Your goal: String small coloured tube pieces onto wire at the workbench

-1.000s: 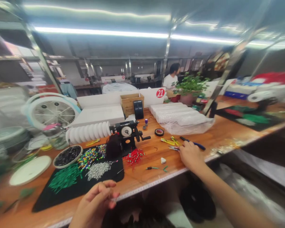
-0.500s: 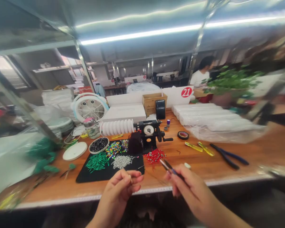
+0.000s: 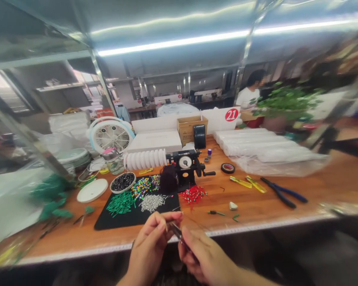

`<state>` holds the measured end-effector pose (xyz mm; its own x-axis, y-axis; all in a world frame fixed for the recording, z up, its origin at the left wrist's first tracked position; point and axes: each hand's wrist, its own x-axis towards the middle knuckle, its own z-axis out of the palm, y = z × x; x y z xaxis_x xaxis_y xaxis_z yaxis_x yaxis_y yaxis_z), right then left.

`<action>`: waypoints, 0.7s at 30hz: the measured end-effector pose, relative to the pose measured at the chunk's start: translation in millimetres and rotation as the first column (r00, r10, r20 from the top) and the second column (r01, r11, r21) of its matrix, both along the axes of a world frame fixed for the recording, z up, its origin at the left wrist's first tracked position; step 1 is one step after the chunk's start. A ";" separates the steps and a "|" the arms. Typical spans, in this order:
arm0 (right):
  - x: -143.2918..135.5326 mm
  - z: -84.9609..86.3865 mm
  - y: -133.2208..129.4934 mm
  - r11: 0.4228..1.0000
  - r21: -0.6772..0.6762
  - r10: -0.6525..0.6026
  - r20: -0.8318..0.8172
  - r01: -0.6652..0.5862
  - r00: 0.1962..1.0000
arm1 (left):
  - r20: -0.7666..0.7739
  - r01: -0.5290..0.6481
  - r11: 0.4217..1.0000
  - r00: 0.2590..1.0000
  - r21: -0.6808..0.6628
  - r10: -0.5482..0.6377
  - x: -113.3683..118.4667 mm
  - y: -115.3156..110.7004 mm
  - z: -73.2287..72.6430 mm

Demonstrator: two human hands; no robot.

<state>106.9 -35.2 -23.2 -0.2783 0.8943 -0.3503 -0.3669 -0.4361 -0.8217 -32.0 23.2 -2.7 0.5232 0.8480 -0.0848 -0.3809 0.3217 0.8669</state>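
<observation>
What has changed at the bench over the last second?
The right hand has picked up the metal-tipped tool and carried it left, to the left hand. The crank machine and black tape roll stayed where they were.

Dark metal pliers [image 3: 179, 234] slant up and leftward in the right hand [image 3: 205, 254]. Their nose, partly hidden, is at the left hand [image 3: 149, 246].
</observation>
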 end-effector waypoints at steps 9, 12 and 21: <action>6.5 -2.7 -5.5 0.980 0.196 -0.065 0.228 0.020 0.972 | 0.017 -0.025 0.995 0.999 -0.098 0.027 3.8 4.0 -2.8; 53.0 -3.9 -5.2 0.896 0.435 -0.347 0.558 0.090 0.754 | 0.016 -0.093 0.973 0.995 -0.209 0.099 0.8 7.2 3.5; 209.4 -50.5 7.0 0.925 0.380 -0.318 0.754 -0.013 -0.575 | -0.304 -0.231 0.931 0.942 -0.282 0.141 -16.8 3.1 0.2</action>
